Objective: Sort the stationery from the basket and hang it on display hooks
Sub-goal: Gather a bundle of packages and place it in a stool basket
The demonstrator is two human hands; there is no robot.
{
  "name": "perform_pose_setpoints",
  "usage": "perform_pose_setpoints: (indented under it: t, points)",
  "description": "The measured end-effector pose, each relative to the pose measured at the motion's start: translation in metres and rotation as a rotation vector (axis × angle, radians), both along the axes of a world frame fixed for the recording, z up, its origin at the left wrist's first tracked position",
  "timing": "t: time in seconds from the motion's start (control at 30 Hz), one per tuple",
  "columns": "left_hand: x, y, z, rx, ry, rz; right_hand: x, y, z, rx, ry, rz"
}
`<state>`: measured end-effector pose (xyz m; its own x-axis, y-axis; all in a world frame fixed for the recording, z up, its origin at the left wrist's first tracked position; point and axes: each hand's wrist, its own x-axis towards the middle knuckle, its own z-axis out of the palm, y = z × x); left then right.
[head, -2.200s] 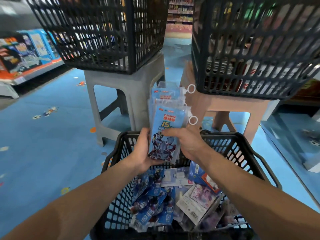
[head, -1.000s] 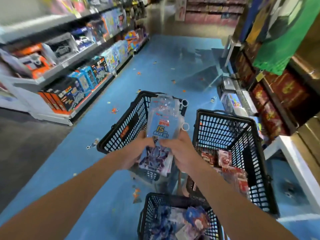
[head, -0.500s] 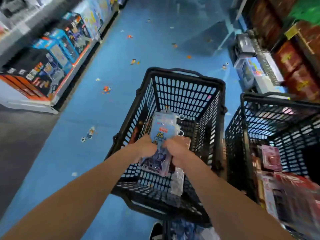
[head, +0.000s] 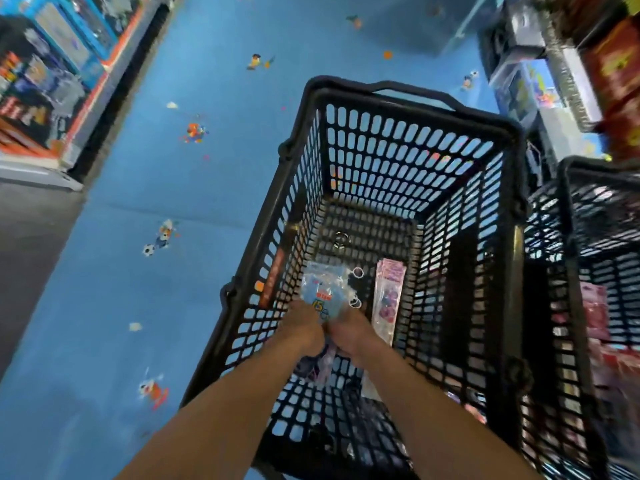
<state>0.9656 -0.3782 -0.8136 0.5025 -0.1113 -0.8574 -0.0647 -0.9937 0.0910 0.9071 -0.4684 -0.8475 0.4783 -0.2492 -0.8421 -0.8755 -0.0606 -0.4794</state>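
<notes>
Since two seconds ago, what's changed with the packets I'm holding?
The packets, earlier held up in the open, were carried over and lowered into the basket, now deep inside it beside a pink packet. Unchanged: left hand and right hand keep their grip on the packets.

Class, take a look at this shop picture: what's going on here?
A person looks down into a black basket. The left hand and right hand both grip a bundle of blue packets with white rings, held low inside it. A pink packet stands near the basket's right wall. A second basket holding pink packs sits to the right. No display hooks are in view.
</notes>
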Motion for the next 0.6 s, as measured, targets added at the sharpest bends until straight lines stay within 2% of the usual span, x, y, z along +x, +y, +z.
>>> perform_pose_setpoints:
  t: [0.2, 0.37, 0.43, 0.5, 0.6]
  points:
    - [0.006, -0.006, 0.017, 0.075, -0.05, -0.283, 0.0, -0.008, 0.015, -0.042, 0.167, 0.22]
    - [0.002, -0.01, 0.026, 0.004, -0.174, -0.259, -0.001, -0.008, 0.029, -0.119, 0.196, 0.377]
    - [0.002, -0.009, 0.035, -0.034, -0.226, -0.235, -0.002, -0.012, 0.046, -0.239, 0.146, 0.38]
    - [0.002, -0.005, 0.043, -0.058, -0.278, -0.218, -0.004, -0.02, 0.069, -0.355, 0.056, 0.298]
    - [-0.001, 0.003, 0.064, -0.125, -0.291, -0.206, -0.012, -0.031, 0.1, -0.391, -0.154, 0.218]
